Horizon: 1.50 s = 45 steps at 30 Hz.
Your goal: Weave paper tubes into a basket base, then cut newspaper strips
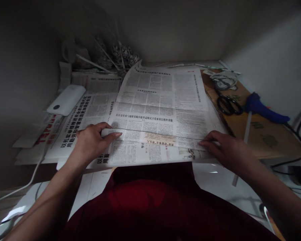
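A printed newspaper sheet (160,107) lies spread in front of me, its near edge folded over into a narrow strip. My left hand (94,140) pinches the left end of this fold between thumb and fingers. At the right end, the fingers of my right hand (223,147) are closed on the same fold. The sheet's far part lies flat, with its top left corner curling up. More newspaper (95,97) lies beneath it and to the left.
On the left rests a white power bank (66,100) with a cable nearby. To the right, black-handled scissors (229,105) and a blue glue gun (256,103) with a pale stick lie on brown cardboard (268,135). Rolled paper sticks (95,63) and a patterned bundle (125,55) stand behind.
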Available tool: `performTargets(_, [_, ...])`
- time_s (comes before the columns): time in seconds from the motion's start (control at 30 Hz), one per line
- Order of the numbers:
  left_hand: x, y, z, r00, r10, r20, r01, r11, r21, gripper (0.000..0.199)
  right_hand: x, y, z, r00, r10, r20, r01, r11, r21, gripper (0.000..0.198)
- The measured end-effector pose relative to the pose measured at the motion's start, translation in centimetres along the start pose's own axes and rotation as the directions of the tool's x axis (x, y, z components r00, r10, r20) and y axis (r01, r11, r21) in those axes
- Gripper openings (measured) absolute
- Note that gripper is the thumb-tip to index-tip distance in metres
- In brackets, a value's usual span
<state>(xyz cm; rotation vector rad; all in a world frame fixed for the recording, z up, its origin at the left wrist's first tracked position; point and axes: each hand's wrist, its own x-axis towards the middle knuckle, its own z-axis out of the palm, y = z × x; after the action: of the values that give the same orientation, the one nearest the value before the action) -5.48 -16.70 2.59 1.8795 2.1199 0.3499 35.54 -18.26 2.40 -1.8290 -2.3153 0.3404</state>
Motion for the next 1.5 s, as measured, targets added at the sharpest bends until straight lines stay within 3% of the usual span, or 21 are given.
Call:
performTargets(0.1, [0.0,0.3,0.0,0.999,-0.037,-0.032,0.039,0.997,0.071,0.042,0.1,0.1,0.1,1.0,-0.009,0.005,0.009,1.0,-0.004,0.03])
performTargets(0.3, [-0.2,0.3,0.0,0.998,-0.06,-0.022,0.061,0.996,0.061,0.042,0.2,0.3,0.2,1.0,-0.021,0.016,0.022,1.0,-0.021,0.031])
performTargets(0.5, [-0.4,-0.4,0.6,0.988,0.059,-0.143,-0.051,0.997,0.059,0.037,0.4,0.3,0.1,0.999,-0.021,0.029,0.021,1.0,-0.008,0.036])
performTargets(0.7, [-0.6,-0.1,0.6,0.985,0.071,-0.155,-0.061,0.996,0.064,0.036,0.5,0.5,0.2,0.999,-0.031,0.017,0.03,0.999,0.026,0.036])
performTargets(1.27, [-0.5,0.1,0.5,0.995,-0.007,-0.095,0.012,0.999,0.052,0.039,0.8,0.5,-0.2,0.996,0.023,0.087,-0.027,0.998,0.049,0.036])
performTargets(1.5, [-0.5,0.9,0.2,0.996,-0.087,-0.014,0.088,0.992,0.094,0.041,0.7,0.2,-0.4,0.996,0.043,0.072,-0.048,0.997,0.068,0.036])
